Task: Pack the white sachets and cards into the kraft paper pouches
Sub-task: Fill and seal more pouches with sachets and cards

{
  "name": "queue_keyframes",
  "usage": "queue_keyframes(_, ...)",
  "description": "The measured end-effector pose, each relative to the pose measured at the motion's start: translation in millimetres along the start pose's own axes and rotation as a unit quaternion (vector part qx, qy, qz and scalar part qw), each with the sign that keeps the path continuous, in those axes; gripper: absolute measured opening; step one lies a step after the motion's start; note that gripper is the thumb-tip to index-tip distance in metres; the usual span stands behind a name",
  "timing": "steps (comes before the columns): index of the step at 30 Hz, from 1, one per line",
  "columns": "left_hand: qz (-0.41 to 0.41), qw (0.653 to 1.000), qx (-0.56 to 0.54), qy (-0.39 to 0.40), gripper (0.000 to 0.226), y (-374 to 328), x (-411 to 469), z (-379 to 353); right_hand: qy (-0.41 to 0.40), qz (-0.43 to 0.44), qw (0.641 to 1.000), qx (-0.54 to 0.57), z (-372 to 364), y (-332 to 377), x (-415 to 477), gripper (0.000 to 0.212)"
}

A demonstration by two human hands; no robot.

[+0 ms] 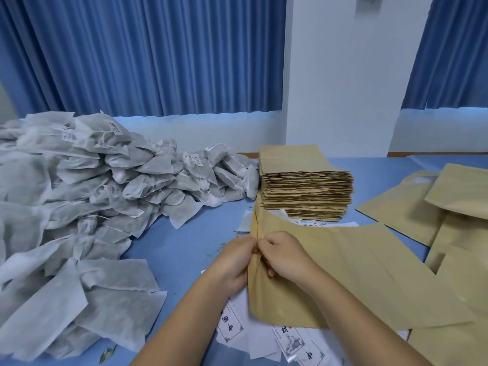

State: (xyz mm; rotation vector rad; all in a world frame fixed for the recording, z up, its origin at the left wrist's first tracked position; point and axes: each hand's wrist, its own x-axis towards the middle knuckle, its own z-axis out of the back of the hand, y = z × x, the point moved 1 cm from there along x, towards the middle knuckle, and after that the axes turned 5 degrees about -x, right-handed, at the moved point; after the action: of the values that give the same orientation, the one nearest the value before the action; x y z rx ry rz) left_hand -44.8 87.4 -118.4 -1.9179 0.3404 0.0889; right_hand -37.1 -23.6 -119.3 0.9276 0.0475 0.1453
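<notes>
Blue table [198, 233], pleated blue curtains [148, 54] behind, white pillar [343, 75], small dried leaf [107, 352] near front edge

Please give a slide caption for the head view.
Left hand and right hand pinch the edge of a kraft pouch over printed cards, beside heaped white sachets and stacked pouches.

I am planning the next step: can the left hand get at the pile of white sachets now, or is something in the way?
Probably yes. The sachets lie just left of the left hand, with only bare table between. But that hand pinches the kraft pouch edge, so it must let go first.
</notes>
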Motion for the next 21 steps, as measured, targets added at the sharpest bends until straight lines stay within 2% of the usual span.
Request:
queue_keyframes(3, -0.009, 1.0, 0.012, -0.008, 0.032, 4, 3, 1, -0.03, 0.013, 0.999, -0.017, -2, -5, 3, 0.045)
queue_keyframes(7, -0.022, 1.0, 0.007, -0.005, 0.032, 3, 5, 1, -0.031, 0.011, 0.994, 0.1, -3, -7, 7, 0.047)
queue_keyframes(9, -0.026, 0.999, 0.006, -0.042, 0.033, 3, 5, 2, -0.046, 0.002, 0.983, 0.176, -3, -6, 7, 0.044)
queue_keyframes(11, -0.022, 0.995, 0.011, -0.095, 0.033, 3, 6, 4, -0.069, -0.02, 0.957, 0.282, 1, -5, 8, 0.041)
queue_keyframes(13, -0.029, 0.991, 0.057, -0.116, 0.03, 1, 5, 5, -0.089, -0.026, 0.946, 0.309, 4, -5, 7, 0.043)
queue_keyframes(16, -0.044, 0.986, 0.146, -0.068, 0.027, 0, 4, 3, -0.128, 0.007, 0.978, 0.168, 0, 0, 2, 0.048)
queue_keyframes(18, -0.052, 0.978, 0.2, -0.041, 0.024, 3, 6, 3, -0.134, 0.031, 0.99, 0.022, 0, 3, 0, 0.049)
queue_keyframes(20, -0.072, 0.968, 0.233, -0.06, 0.022, 3, 6, 4, -0.113, 0.017, 0.987, -0.115, 3, 3, 0, 0.054)
queue_keyframes(21, -0.081, 0.963, 0.245, -0.071, 0.023, 4, 6, 4, -0.09, -0.008, 0.985, -0.145, 6, 2, -1, 0.056)
